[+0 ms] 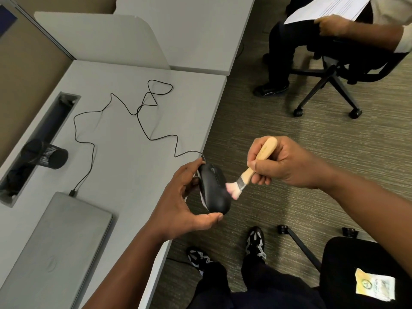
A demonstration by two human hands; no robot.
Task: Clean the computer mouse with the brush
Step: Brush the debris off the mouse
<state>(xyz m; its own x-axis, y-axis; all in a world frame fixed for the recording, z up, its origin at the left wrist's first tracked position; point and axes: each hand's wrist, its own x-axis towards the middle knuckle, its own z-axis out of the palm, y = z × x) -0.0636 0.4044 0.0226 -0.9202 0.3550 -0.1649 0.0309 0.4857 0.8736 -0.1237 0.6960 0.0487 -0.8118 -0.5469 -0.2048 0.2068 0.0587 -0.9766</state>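
My left hand [178, 201] grips a black wired computer mouse [214, 189], lifted just past the desk's right edge, thumb under its rear and fingers at its front. Its black cable [138, 112] snakes back over the grey desk [124, 166] to a closed laptop. My right hand [283, 161] holds a small brush [256, 166] by its pale wooden handle. The pink bristles [231, 190] are blurred and touch the mouse's right side.
A closed grey laptop [58, 248] lies at the desk's near left. A black mesh pen cup [48, 155] stands by a cable slot. Another person sits on an office chair [330, 72] at the far right. A black chair [365, 270] is near my right.
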